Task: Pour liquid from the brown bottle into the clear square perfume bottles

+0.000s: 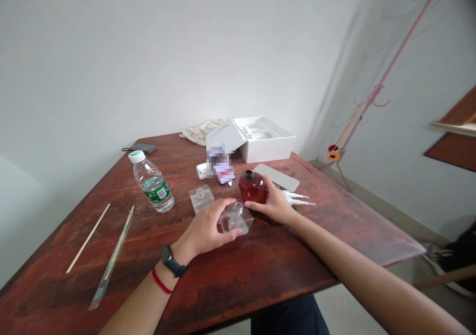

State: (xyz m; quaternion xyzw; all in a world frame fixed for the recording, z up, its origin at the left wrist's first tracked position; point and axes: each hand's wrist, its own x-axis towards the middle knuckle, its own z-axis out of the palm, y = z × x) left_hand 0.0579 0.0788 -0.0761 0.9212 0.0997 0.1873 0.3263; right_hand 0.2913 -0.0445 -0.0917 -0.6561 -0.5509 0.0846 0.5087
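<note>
Left hand [204,231] (black watch, red band on wrist) has its fingers curled round the clear glass bottle [237,218], which stands upright at the table [260,275] centre. Right hand [273,203] at its 1 o'clock, fingers wrapped on the red bottle [253,187], also upright. Both grips sit low on the bodies; judged sound, as it leaves the necks free and the bases flat. Square glass piece [201,197] at 11 o'clock, water bottle [152,182] at 10, white nozzles [299,198] at 3. White box [267,144] far, 12 o'clock.

Bottle [152,182] left of near flask [238,219], box [271,151] behind far flask [252,188], all on table [260,275].
</note>
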